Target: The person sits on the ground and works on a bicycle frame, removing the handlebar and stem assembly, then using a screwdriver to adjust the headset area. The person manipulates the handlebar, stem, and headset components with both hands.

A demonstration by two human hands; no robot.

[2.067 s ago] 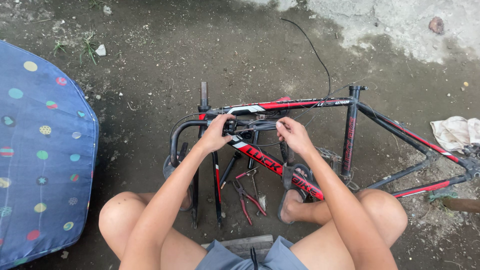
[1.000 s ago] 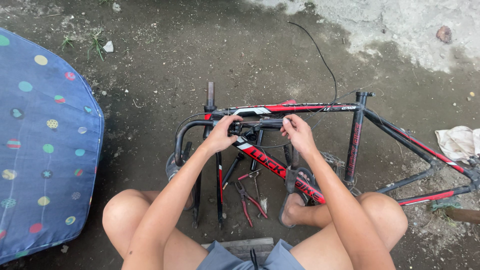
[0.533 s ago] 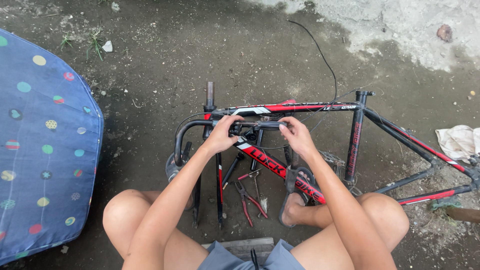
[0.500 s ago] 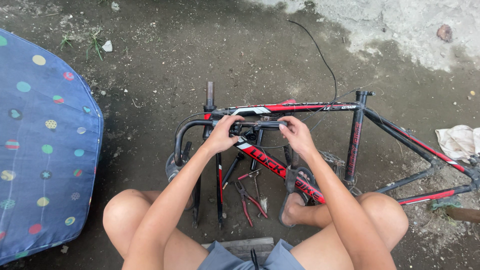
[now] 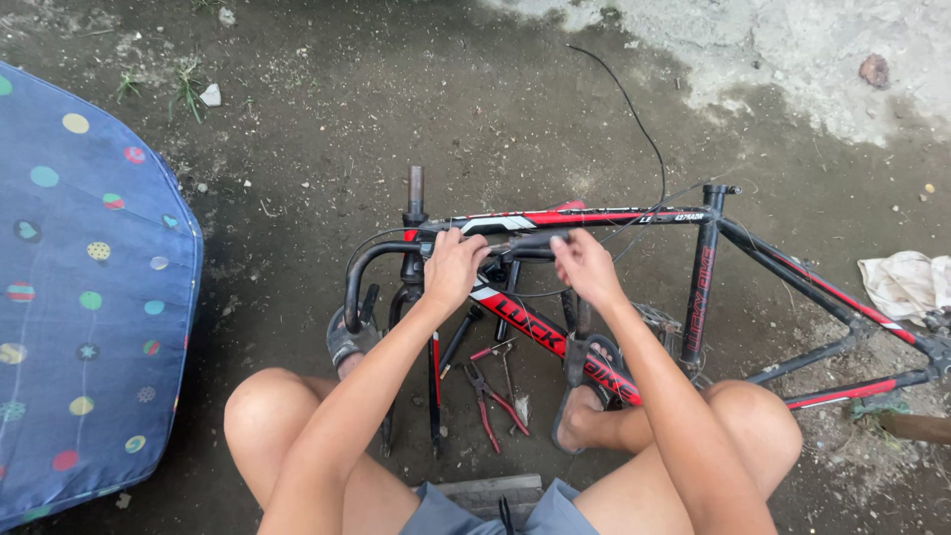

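Hands at the front of a black-and-red bicycle frame (image 5: 634, 218) lying on dirt ground (image 5: 297, 129). Left hand (image 5: 454, 269) is closed around the black handlebar (image 5: 369, 260) next to the stem; right hand (image 5: 586, 267), just beside it, pinches a small part near the top tube, though what its fingers clamp is too small to tell. Red-handled pliers (image 5: 487, 394) lie below the hands, between the person's sandalled feet. A dotted blue fabric (image 5: 89, 317) lies well to the left; a pale rag (image 5: 903, 282) lies far right.
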